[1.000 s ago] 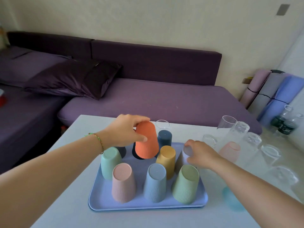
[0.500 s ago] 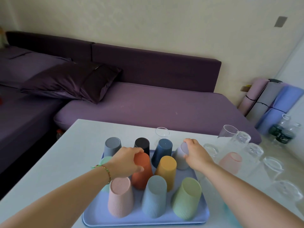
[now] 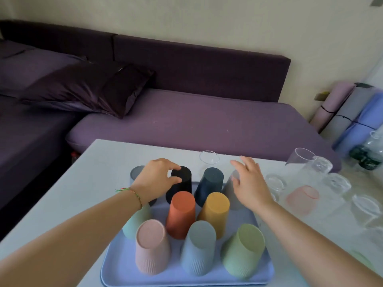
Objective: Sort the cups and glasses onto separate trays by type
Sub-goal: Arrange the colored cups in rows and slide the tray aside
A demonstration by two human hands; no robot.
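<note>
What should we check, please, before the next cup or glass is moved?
1. Left hand grip on the black plastic cup: ok, fingers pinch its top.
2. Right hand free: ok, open, holding nothing.
3. Orange ribbed plastic cup standing upside down on the light blue rectangular tray: ok.
4. Clear drinking glass sorted: not ok, it stands alone on the white table behind the tray.
5. Pink vessel among the clear glasses at right: cannot tell whether cup or glass.
</note>
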